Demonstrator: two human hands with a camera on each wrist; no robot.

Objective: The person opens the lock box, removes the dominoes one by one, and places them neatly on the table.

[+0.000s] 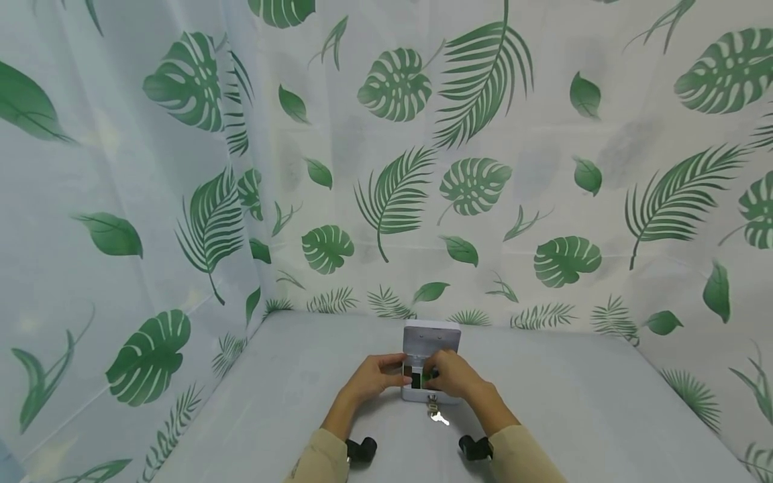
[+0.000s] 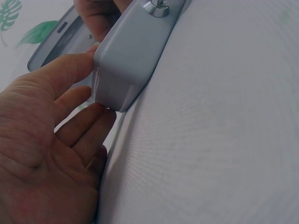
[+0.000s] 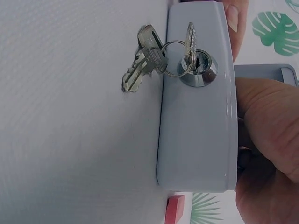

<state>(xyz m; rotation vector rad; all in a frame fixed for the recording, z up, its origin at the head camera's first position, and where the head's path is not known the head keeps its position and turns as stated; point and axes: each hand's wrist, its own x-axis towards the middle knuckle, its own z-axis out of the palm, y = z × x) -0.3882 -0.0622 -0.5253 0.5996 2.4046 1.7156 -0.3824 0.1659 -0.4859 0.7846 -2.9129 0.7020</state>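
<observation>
A small pale grey metal cash box (image 1: pixel 410 396) stands on the table, its lid (image 1: pixel 431 341) raised at the back. My left hand (image 1: pixel 376 376) holds its left end, thumb at the rim and fingers against the side wall. Over the right half of the box, my right hand (image 1: pixel 451 373) reaches in with bent fingers. Dark and green bits show by its fingertips, which are mostly hidden; I cannot tell whether they grip anything. One key (image 3: pixel 190 44) sits in the round front lock (image 3: pixel 200 77), and other keys (image 3: pixel 145 58) hang from its ring.
The white-covered table (image 1: pixel 302 376) surrounds the box. Leaf-printed curtains (image 1: pixel 483 134) rise behind and at the sides. A small red object (image 3: pixel 175 209) lies past the box's right end in the right wrist view. Black wrist mounts (image 1: pixel 362 449) stick out from the beige sleeves (image 1: pixel 320 456).
</observation>
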